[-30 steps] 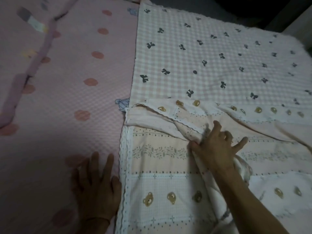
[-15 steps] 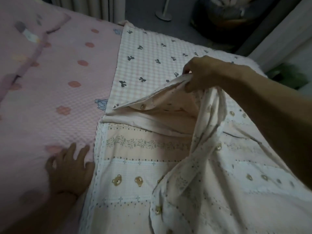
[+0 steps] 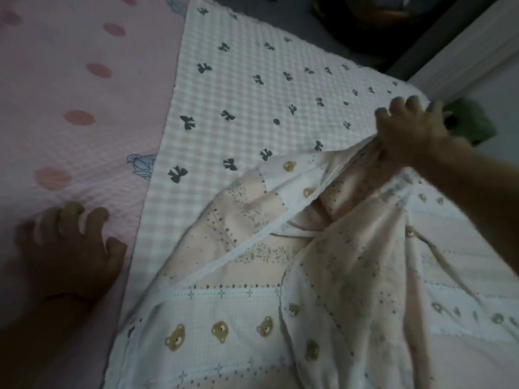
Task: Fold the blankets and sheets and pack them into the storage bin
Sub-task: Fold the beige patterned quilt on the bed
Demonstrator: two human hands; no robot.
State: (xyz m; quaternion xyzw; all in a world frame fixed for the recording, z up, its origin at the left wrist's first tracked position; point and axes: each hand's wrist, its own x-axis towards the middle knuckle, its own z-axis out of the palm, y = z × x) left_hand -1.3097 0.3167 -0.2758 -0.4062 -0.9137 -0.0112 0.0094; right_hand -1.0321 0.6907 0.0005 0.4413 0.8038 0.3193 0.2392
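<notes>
Left hand (image 3: 70,248) rests near-left, fingers curled and spread; right hand (image 3: 412,130), raised far-right, pinches with curled fingers.

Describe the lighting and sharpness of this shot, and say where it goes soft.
Head view: dim, flat indoor light with no glare; the left hand on the pink spotted sheet lies in shadow; the right hand gripping the bear-print blanket is motion-blurred; the bow-print blanket reads fairly sharp; wide-angle bending shows at the edges.

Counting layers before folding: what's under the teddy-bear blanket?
The checked bow-print blanket lies under the teddy-bear blanket, whose bunched edge the right hand lifts. Anything deeper is covered.
</notes>
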